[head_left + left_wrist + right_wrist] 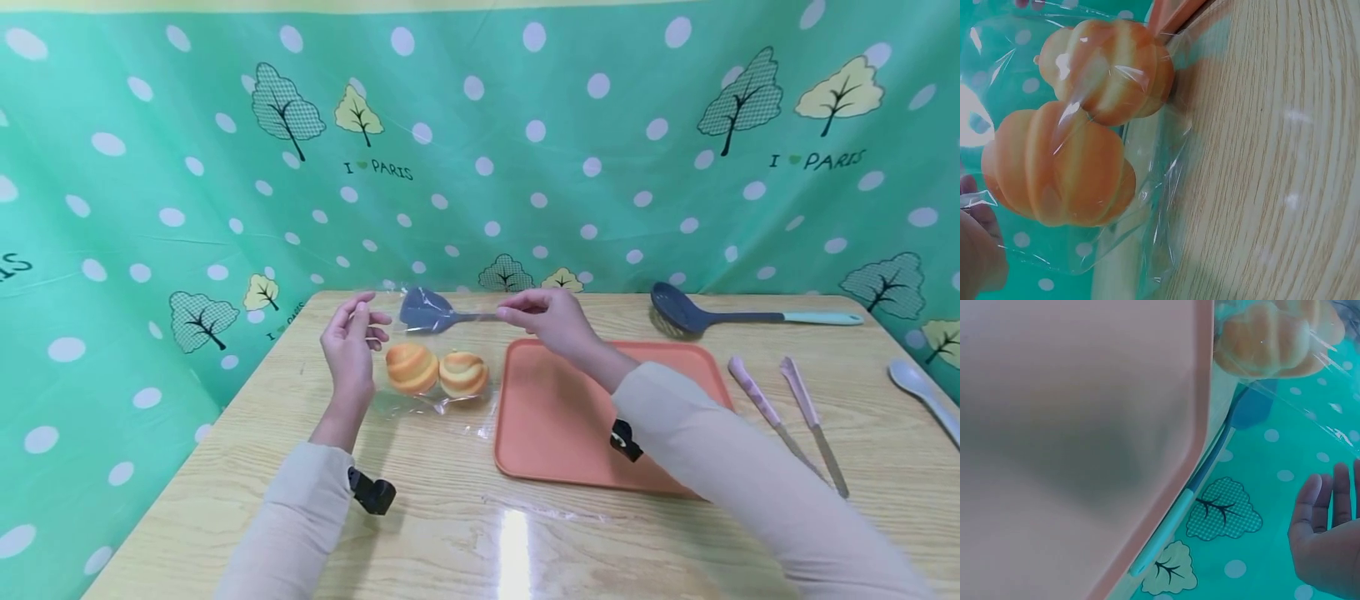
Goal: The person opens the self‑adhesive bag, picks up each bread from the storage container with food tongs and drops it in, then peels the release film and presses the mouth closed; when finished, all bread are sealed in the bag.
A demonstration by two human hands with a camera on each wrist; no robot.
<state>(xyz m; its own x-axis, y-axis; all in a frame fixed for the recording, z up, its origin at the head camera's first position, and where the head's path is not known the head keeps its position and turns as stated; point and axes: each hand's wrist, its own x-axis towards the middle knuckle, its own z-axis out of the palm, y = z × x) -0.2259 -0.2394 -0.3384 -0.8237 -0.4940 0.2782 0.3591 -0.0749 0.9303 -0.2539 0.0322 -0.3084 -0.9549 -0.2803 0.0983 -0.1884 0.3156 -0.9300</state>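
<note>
Two swirled bread rolls point(412, 368) hang in a clear plastic bag point(1166, 250), upright between my hands over the left part of the table. My left hand point(350, 337) pinches the bag at its upper left side, thumb against fingers. At the upper right side my right hand point(555, 321) pinches the bag's edge, other fingers extended. The right wrist view shows that hand point(1329, 537) at the lower right, its pinch cut off by the frame. Through the film a dark spatula point(427, 312) shows behind the rolls.
A coral tray point(555, 433) lies right of the bag, beneath my right forearm. Further right are a dark ladle point(682, 310), two pink-handled utensils point(757, 393) point(801, 392) and a pale spoon point(911, 379). A green polka-dot curtain point(487, 167) hangs behind the table.
</note>
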